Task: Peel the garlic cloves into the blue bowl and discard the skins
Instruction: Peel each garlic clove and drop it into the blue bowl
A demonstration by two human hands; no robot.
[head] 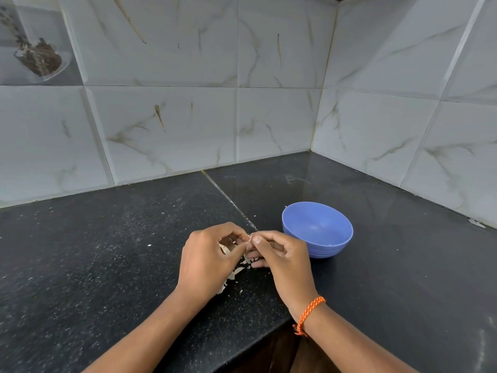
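- Above the dark speckled surface [107, 265], the left hand [207, 259] and right hand [282, 257] are meeting fingertip to fingertip, both pinching a small garlic clove [250, 237] just left of the blue bowl [317, 230].
- Judged by size, the clove is handling as light and firm; its papery skin is tearing easily, so gripping at the tip likely suits.
- Thin, dry, pale skins [236, 273] are lying beneath the hands.
- Smooth, round and plastic-looking, the bowl is showing no cloves inside.

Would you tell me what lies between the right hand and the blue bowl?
Nothing: in the head view the right hand overlaps the blue bowl's near-left rim.
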